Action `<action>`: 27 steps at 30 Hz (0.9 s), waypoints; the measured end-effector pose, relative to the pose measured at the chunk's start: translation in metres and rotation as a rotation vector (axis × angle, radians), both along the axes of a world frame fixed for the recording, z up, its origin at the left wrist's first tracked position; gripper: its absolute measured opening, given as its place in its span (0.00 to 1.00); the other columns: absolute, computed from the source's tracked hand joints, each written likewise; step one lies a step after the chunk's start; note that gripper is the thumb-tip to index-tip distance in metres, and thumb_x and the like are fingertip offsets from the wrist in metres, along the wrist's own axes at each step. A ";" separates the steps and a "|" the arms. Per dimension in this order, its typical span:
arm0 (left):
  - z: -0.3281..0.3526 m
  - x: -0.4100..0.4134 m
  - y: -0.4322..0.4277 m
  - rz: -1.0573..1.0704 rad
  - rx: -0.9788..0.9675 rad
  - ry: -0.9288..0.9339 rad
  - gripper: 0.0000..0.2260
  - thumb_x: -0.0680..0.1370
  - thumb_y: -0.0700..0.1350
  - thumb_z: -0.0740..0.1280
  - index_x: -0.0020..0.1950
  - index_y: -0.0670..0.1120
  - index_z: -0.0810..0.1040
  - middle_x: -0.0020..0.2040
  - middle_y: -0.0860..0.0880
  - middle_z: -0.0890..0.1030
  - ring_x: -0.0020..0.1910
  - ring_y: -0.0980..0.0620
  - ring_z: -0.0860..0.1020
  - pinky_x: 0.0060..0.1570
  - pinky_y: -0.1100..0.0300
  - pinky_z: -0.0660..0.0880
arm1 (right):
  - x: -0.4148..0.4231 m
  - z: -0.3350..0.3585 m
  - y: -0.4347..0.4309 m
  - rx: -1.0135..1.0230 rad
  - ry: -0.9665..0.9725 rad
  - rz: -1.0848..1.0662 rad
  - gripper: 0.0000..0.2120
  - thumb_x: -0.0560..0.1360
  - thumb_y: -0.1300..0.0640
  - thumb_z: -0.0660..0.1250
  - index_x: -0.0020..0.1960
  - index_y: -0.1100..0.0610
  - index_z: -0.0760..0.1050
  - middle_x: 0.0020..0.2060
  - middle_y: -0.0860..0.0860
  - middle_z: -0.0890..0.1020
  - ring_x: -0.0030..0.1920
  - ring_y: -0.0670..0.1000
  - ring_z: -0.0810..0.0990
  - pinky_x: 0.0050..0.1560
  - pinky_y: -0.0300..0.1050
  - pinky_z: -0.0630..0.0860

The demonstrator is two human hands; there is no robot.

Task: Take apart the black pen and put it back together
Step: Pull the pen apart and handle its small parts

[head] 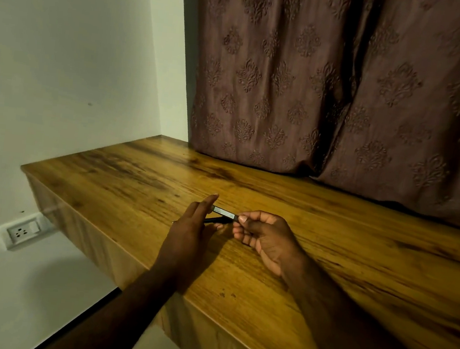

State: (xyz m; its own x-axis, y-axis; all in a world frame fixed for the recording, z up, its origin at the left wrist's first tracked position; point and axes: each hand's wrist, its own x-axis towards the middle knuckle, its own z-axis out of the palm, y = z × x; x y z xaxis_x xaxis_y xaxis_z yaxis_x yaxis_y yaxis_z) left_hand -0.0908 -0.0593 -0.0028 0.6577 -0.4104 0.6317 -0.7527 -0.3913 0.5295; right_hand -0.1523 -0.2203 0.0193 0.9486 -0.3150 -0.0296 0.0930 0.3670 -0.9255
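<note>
The scene is dim and warm-toned, with soft light falling from above and behind the hands. The wooden desk top (278, 197) carries a faint sheen beyond the hands, and both forearms cast broad, soft shadows toward the viewer. The white wall (64, 55) left of the hands looks greenish-grey. Wide-angle distortion bends the desk edge and curtain (334, 80) outward. Fine detail is slightly soft.

both hands (266, 237) gripping black pen (223, 213), wooden desk (330, 243)

black pen (223, 213) | my left hand (189, 228) is covering its left end | I'm not making out the thin dark piece below, mid-frame
</note>
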 end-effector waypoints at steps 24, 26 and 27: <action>0.002 0.001 0.001 -0.035 0.166 -0.187 0.13 0.74 0.53 0.64 0.56 0.52 0.79 0.45 0.52 0.80 0.43 0.55 0.77 0.40 0.58 0.75 | 0.003 -0.004 0.007 -0.318 0.040 0.010 0.06 0.76 0.69 0.67 0.51 0.71 0.77 0.36 0.60 0.81 0.30 0.49 0.80 0.32 0.38 0.80; 0.002 0.001 0.000 -0.048 0.162 -0.174 0.14 0.75 0.53 0.64 0.59 0.54 0.79 0.44 0.53 0.80 0.41 0.57 0.77 0.40 0.58 0.75 | 0.003 -0.003 0.007 -0.356 0.037 0.009 0.06 0.76 0.69 0.66 0.51 0.71 0.77 0.36 0.60 0.81 0.31 0.49 0.79 0.32 0.38 0.79; 0.002 0.001 0.000 -0.055 0.161 -0.162 0.15 0.75 0.54 0.64 0.60 0.55 0.78 0.44 0.54 0.81 0.41 0.57 0.77 0.40 0.57 0.76 | 0.002 -0.003 0.007 -0.373 0.038 0.009 0.05 0.76 0.69 0.66 0.51 0.71 0.77 0.37 0.60 0.81 0.31 0.50 0.79 0.33 0.38 0.79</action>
